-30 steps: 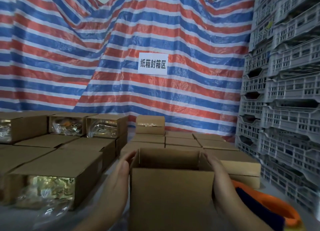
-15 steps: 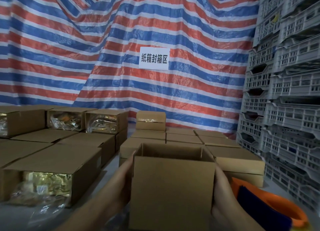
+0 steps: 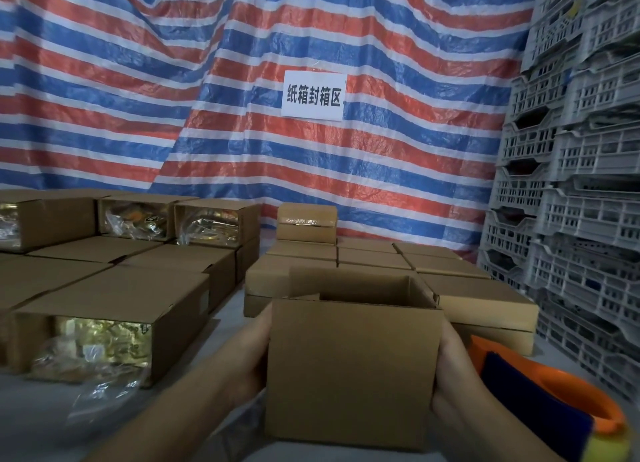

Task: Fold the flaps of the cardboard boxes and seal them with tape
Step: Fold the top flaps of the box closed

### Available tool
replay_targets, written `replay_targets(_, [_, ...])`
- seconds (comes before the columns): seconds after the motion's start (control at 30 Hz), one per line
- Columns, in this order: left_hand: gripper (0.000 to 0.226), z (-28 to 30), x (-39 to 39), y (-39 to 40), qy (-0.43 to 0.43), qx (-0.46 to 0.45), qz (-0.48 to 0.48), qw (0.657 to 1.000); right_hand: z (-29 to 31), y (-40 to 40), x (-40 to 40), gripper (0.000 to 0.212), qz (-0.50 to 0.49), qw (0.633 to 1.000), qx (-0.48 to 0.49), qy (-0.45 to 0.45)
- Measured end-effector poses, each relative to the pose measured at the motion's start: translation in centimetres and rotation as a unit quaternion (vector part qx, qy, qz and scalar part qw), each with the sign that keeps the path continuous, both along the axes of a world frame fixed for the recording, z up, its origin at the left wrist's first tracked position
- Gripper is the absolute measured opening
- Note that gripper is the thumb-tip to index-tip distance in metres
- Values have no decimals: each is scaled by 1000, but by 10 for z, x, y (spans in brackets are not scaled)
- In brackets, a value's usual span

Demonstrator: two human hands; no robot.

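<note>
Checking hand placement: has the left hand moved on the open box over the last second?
Yes. The left hand has slid down from the top rim of the open box to its side wall.

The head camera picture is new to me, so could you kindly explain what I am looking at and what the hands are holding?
There is no machine here: a person wears a wide-angle camera on the head, so you see what they see, looking forward and down. The left hand and the right hand press against the two sides of a small open cardboard box, holding it between them; its top flaps are not yet folded shut. The fingers are mostly hidden behind the box. To the left lie larger boxes, some open at the end and showing shiny plastic-wrapped goods. Behind are flat closed boxes. At the lower right is an orange and dark blue object, perhaps a tape dispenser. Grey plastic crates are stacked on the right, and a striped tarpaulin with a paper sign hangs behind.
</note>
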State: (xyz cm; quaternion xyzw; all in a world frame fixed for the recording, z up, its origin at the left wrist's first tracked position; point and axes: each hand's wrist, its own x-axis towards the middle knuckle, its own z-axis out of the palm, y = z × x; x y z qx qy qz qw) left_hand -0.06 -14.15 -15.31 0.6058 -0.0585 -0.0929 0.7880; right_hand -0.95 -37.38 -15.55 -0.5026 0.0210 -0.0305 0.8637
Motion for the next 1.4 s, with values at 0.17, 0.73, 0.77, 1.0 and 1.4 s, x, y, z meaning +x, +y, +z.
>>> replay_targets(0.17, [22, 4, -3, 2, -23, -8, -33, 999, 2, -1, -3, 62, 12, 1000, 18, 2])
replay_targets(0.73, [13, 5, -4, 0, -85, 32, 56, 994, 19, -10, -1, 3, 55, 982, -181, -3])
replay_targets(0.77, [17, 6, -5, 0, -88, 45, 56, 994, 20, -9, -1, 4, 57, 982, -181, 2])
replay_targets(1.0, [77, 6, -3, 27, -129, 99, -28, 986, 15, -8, -4, 3, 55, 986, -158, -6])
replay_targets(1.4, [72, 6, 3, 16, -123, 152, 18, 981, 11, -6, -7, 30, 36, 993, -114, 11])
